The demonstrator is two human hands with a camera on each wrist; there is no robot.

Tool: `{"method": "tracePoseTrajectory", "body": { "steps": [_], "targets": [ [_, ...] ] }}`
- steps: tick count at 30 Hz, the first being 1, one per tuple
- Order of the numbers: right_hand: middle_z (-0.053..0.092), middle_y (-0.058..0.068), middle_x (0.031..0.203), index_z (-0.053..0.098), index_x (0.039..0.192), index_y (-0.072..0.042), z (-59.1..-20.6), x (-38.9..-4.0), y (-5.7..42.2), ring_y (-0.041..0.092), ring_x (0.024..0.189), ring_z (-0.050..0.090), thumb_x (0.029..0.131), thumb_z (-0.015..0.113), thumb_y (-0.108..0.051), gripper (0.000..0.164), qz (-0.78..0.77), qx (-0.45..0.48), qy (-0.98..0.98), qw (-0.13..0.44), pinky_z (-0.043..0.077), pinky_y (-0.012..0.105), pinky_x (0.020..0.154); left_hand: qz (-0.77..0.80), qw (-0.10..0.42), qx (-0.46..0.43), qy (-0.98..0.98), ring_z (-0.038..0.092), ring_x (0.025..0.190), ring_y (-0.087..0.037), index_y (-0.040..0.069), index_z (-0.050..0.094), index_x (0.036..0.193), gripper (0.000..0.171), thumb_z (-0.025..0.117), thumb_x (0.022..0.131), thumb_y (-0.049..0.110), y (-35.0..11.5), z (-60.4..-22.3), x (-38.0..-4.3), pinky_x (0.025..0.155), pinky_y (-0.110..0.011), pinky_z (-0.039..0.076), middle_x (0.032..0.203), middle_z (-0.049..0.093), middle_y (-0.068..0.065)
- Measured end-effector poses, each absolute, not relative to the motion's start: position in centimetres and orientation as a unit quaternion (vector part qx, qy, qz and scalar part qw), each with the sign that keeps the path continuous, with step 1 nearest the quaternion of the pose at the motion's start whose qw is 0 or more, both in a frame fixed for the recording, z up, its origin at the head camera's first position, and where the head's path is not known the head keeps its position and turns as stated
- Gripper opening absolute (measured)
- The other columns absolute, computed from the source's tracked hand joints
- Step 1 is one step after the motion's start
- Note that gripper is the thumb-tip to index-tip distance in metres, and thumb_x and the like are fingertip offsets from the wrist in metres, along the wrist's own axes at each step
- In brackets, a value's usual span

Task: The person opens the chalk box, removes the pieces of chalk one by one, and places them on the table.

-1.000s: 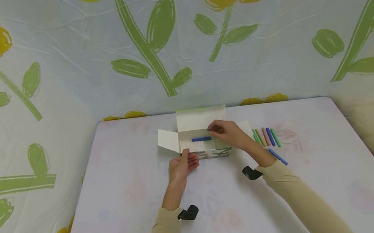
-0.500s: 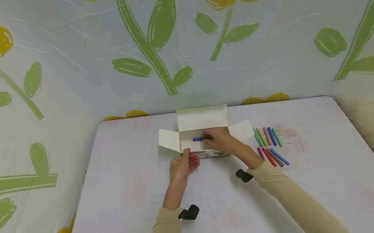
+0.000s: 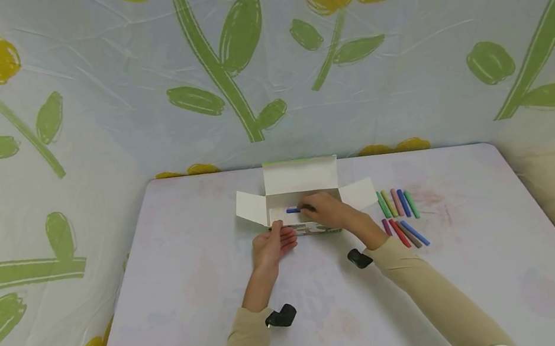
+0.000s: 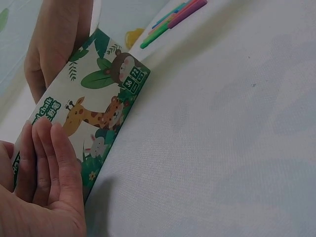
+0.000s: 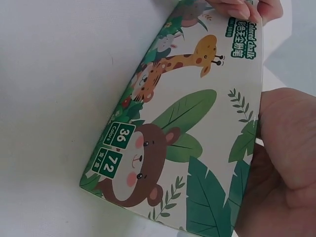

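Note:
An open cardboard box of colored chalk (image 3: pixel 300 175) stands toward the back of the table, its flaps spread and animals printed on its front. My left hand (image 3: pixel 267 247) holds the front wall near its left end, thumb over the rim; in the left wrist view its fingers lie straight along the printed face (image 4: pixel 94 113). My right hand (image 3: pixel 327 210) reaches inside and pinches the right part of a blue chalk stick (image 3: pixel 292 210). In the right wrist view the wall hides the right hand's fingertips, with the back of that hand (image 5: pixel 289 133) beside the rim.
Right of the box, several chalk sticks lie in two rows on the table (image 3: pixel 198 328), among them a pink one (image 3: pixel 397 202), a red one (image 3: pixel 399 233) and a purple one (image 3: pixel 386 227). Flower-printed cloth (image 3: pixel 405 88) hangs behind the table.
My right hand has come down and left into the box, onto the blue chalk stick, which has shifted slightly toward the front wall. The left hand keeps its hold on the box.

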State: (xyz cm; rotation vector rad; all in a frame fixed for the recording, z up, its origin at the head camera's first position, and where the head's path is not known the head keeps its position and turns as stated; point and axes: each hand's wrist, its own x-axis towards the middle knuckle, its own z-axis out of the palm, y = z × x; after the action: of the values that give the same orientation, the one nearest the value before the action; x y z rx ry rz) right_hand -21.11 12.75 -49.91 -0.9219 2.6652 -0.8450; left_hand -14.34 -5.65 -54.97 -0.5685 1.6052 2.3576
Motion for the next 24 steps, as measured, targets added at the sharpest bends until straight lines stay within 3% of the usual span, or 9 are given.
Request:
{"method": "tracePoseTrajectory", "body": {
  "steps": [6, 14, 24],
  "targets": [
    [0.070, 0.023, 0.115, 0.066, 0.120, 0.012, -49.5, -21.6, 12.7, 0.037, 0.110, 0.067, 0.100, 0.061, 0.000, 0.023, -0.267, -0.325, 0.896, 0.141, 0.055, 0.048, 0.097, 0.805, 0.115, -0.192, 0.549, 0.072, 0.074, -0.014, -0.009, 0.071, 0.095, 0.038, 0.059, 0.105, 0.025, -5.6, -55.0, -14.3, 0.077, -0.030, 0.064, 0.082, 0.073, -0.009],
    [0.069, 0.022, 0.116, 0.066, 0.119, 0.011, -48.4, -22.0, 12.1, 0.035, 0.110, 0.065, 0.095, 0.069, 0.004, 0.026, -0.241, -0.318, 0.899, 0.182, 0.055, 0.045, 0.099, 0.809, 0.114, -0.191, 0.545, 0.072, 0.074, -0.014, -0.007, 0.072, 0.092, 0.037, 0.060, 0.105, 0.026, -5.6, -55.1, -14.4, 0.078, -0.030, 0.064, 0.082, 0.073, -0.009],
    [0.069, 0.012, 0.108, 0.069, 0.115, 0.003, -49.1, -22.8, 11.3, 0.024, 0.101, 0.064, 0.094, 0.072, 0.001, 0.021, -0.224, -0.287, 0.900, 0.239, 0.057, 0.038, 0.094, 0.804, 0.115, -0.194, 0.549, 0.072, 0.074, -0.014, -0.011, 0.069, 0.098, 0.038, 0.059, 0.106, 0.025, -5.6, -54.9, -14.2, 0.080, -0.032, 0.064, 0.083, 0.073, -0.009]
  ]
}}
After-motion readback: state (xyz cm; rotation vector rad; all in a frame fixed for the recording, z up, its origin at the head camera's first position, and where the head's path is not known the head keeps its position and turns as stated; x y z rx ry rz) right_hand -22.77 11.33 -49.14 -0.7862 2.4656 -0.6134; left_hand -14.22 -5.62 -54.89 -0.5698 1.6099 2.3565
